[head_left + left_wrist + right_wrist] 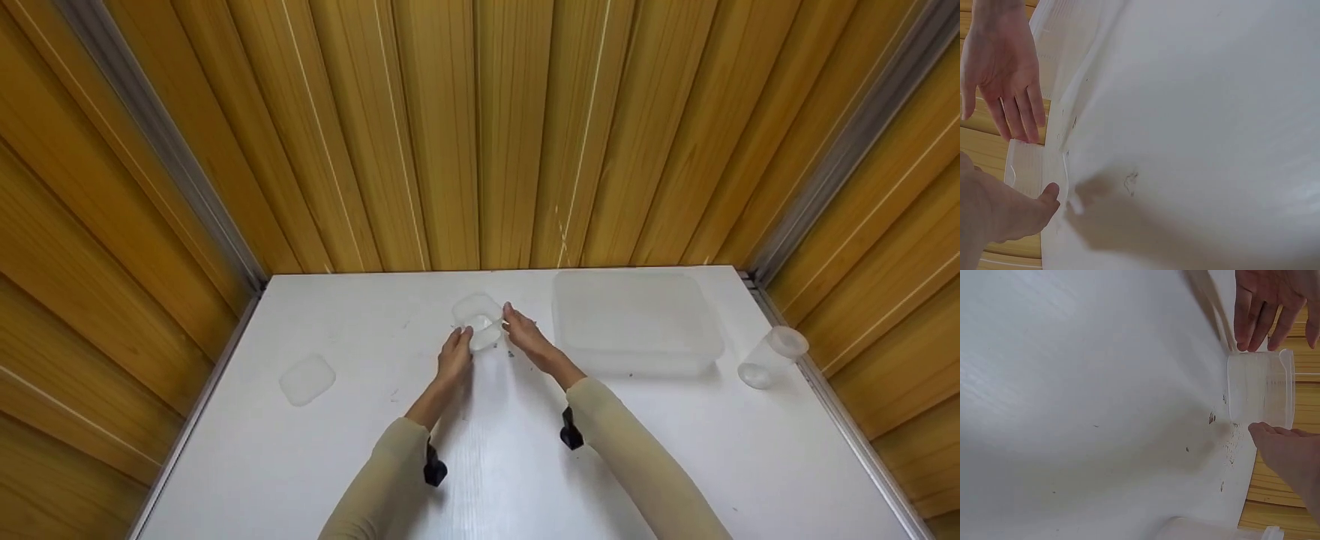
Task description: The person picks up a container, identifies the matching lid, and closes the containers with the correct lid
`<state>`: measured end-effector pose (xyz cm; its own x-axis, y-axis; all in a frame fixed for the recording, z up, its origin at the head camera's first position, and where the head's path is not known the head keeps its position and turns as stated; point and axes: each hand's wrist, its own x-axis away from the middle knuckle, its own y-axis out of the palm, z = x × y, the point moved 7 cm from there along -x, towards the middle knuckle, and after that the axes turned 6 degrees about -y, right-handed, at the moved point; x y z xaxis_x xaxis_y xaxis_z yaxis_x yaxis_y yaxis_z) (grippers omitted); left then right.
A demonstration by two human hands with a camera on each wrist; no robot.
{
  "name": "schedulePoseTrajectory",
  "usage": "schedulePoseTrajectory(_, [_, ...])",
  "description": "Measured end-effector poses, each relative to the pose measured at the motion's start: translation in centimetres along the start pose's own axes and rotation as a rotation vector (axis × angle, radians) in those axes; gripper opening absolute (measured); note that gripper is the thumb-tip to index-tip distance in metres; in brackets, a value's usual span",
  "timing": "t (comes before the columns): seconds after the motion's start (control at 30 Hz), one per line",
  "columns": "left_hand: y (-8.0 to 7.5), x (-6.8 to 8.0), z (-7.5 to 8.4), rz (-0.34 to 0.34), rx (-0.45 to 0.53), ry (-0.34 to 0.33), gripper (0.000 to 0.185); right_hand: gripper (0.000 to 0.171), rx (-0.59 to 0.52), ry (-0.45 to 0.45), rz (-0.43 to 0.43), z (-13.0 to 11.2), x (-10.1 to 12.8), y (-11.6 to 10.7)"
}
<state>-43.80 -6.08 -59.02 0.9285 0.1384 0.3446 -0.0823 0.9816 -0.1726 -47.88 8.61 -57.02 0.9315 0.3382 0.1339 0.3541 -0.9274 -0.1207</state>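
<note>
A small clear plastic container stands upright on the white table, between my two hands. My left hand is at its left side, fingertips right at the wall. At the opposite side is my right hand, its fingers extended along the wall near the rim. The left wrist view shows the straight fingers of the right hand reaching the container. Seen from the right wrist, the left hand's extended fingers meet the container from the other side.
A flat translucent lid lies on the table at the left. To the right sits a large translucent box, and beyond it a clear cylindrical jar near the table edge. Wood-patterned panels enclose the back and sides.
</note>
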Motion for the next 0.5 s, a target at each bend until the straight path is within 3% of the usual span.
schedulePoseTrajectory(0.2, [0.1,0.8,-0.1,-0.011,-0.014,-0.009,0.065,0.065,-0.038,0.016,0.059,0.4,1.1,-0.9])
schedulePoseTrajectory(0.4, [0.9,2.8,-0.5,-0.208,0.071,-0.038,0.074,0.067,0.036,0.061,0.016,0.8,3.6,-2.0])
schedulePoseTrajectory(0.5, [1.5,3.8,-0.8,-0.256,0.050,-0.037,0.084,0.069,0.017,0.069,-0.046,1.3,5.1,-2.4])
